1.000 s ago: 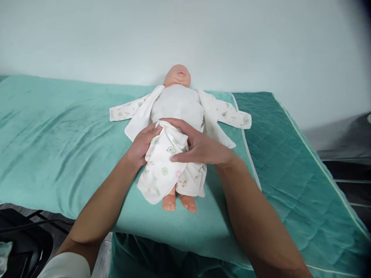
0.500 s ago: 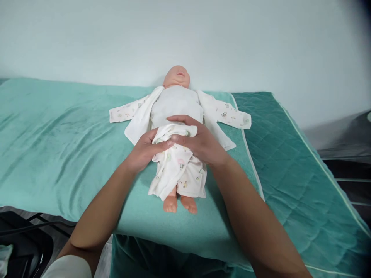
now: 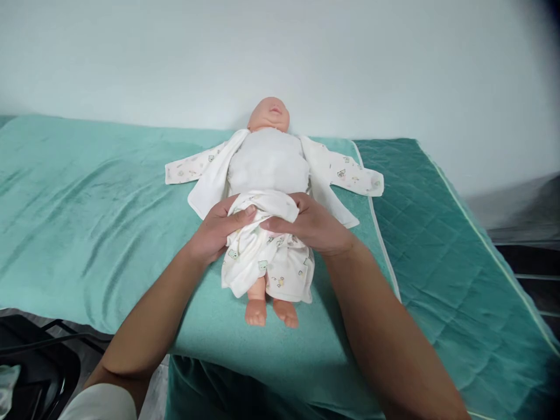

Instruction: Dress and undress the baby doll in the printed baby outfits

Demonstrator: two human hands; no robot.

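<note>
A baby doll [image 3: 268, 160] lies on its back, head toward the wall, bare feet toward me. White printed baby pants [image 3: 284, 271] cover its legs, their waist bunched up at the doll's hips. My left hand [image 3: 219, 227] grips the waistband's left side, thumb on top and the other fingers hidden under the cloth. On the right side, my right hand [image 3: 317, 224] pinches the waistband in the same way, its fingers inside the fabric. A white printed baby jacket [image 3: 207, 184] is spread open beneath the doll, both sleeves stretched outward.
A light green towel [image 3: 87, 204] covers the table under the doll. Darker green quilted cloth [image 3: 441, 262] extends to the right. A pale wall [image 3: 175, 58] stands behind. Below left is a black chair-like object [image 3: 44, 361].
My right hand has drawn back from the doll's belly, its fingers now tucked into the waistband. The bunched waist is spread wider, and the left pant leg's hem sits slightly higher.
</note>
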